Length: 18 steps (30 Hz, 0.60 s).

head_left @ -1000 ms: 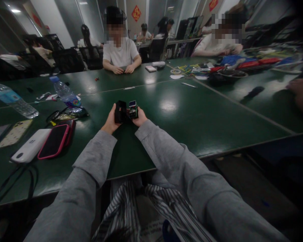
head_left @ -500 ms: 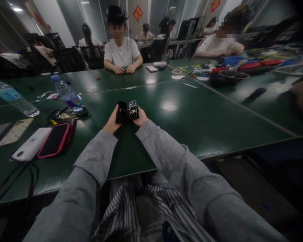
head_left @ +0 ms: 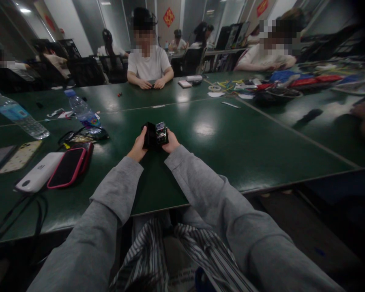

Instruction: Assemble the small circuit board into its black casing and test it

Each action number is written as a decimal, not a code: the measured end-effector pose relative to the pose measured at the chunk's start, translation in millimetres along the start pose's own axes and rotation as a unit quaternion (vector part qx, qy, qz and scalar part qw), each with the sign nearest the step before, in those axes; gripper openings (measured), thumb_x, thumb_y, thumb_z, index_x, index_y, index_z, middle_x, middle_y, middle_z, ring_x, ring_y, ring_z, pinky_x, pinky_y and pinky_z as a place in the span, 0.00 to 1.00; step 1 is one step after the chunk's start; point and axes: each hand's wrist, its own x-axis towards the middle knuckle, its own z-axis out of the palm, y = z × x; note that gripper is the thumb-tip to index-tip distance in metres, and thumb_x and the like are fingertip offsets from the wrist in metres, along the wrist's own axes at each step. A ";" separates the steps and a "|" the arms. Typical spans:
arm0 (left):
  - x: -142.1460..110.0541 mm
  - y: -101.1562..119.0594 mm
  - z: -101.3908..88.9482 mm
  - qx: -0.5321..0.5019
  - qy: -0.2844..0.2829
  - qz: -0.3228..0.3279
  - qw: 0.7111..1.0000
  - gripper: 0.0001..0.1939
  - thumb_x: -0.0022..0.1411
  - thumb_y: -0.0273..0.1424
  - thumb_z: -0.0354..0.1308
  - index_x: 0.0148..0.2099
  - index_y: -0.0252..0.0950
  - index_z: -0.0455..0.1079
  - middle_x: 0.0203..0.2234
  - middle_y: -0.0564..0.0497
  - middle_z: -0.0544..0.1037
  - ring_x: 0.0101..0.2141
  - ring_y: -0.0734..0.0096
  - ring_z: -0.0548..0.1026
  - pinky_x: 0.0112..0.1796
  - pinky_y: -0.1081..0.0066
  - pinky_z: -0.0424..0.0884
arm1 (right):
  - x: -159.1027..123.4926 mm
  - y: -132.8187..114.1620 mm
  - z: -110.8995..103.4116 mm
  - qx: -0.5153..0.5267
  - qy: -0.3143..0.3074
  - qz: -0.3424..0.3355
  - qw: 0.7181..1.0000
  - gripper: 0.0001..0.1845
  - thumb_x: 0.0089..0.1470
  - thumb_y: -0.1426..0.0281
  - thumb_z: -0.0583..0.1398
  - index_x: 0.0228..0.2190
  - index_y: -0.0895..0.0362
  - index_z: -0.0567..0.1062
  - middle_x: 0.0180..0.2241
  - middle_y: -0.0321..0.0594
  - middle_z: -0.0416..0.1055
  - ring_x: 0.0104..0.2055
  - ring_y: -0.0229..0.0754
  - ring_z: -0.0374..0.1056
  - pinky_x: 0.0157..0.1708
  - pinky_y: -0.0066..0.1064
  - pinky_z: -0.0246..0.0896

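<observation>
My left hand [head_left: 138, 147] is closed around a black plastic casing [head_left: 150, 134], its thumb along the upper left edge. In my right hand [head_left: 172, 142] is a small green circuit board [head_left: 162, 134] with silvery parts on its face, gripped by its right side. Casing and board are side by side above the green table [head_left: 219, 162], their faces turned up toward me. Whether a wire joins them I cannot tell. The fingers beneath both pieces are hidden.
To the left lie a pink-framed phone [head_left: 67, 167], a white power bank [head_left: 39, 172], a spotted phone [head_left: 20, 156] and two tilted water bottles [head_left: 82, 111]. A person [head_left: 149, 65] sits opposite. Tangled cables and tools [head_left: 280, 83] are heaped at the far right.
The casing and the board have turned slightly in my hands, with more of the board's face showing. The whole view has shifted a little.
</observation>
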 end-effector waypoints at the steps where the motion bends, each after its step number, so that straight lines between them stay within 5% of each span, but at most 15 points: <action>1: 0.3 -0.3 0.1 -0.006 0.007 -0.002 1.000 0.31 0.59 0.56 0.58 0.50 0.35 0.74 0.32 0.44 0.81 0.35 0.60 0.80 0.38 0.63 0.75 | -0.4 -0.1 0.3 0.002 0.004 0.000 1.000 0.23 0.69 0.61 0.43 0.39 0.56 0.74 0.24 0.36 0.73 0.35 0.44 0.73 0.46 0.41 0.72; 11: 8.8 -10.8 -2.4 -0.048 0.066 0.002 0.997 0.19 0.62 0.45 0.61 0.47 0.35 0.74 0.32 0.45 0.81 0.36 0.63 0.80 0.37 0.66 0.75 | -1.4 -1.3 -0.9 -0.023 -0.009 0.001 1.000 0.23 0.69 0.60 0.44 0.42 0.57 0.75 0.27 0.38 0.75 0.33 0.44 0.73 0.42 0.39 0.73; 18: 7.9 -15.6 -0.7 -0.006 0.096 0.025 0.995 0.24 0.59 0.48 0.64 0.50 0.35 0.72 0.34 0.44 0.81 0.38 0.61 0.80 0.39 0.64 0.75 | 8.0 -0.5 -4.0 -0.048 0.030 -0.040 0.998 0.18 0.68 0.60 0.50 0.40 0.57 0.74 0.26 0.35 0.73 0.31 0.40 0.72 0.39 0.34 0.72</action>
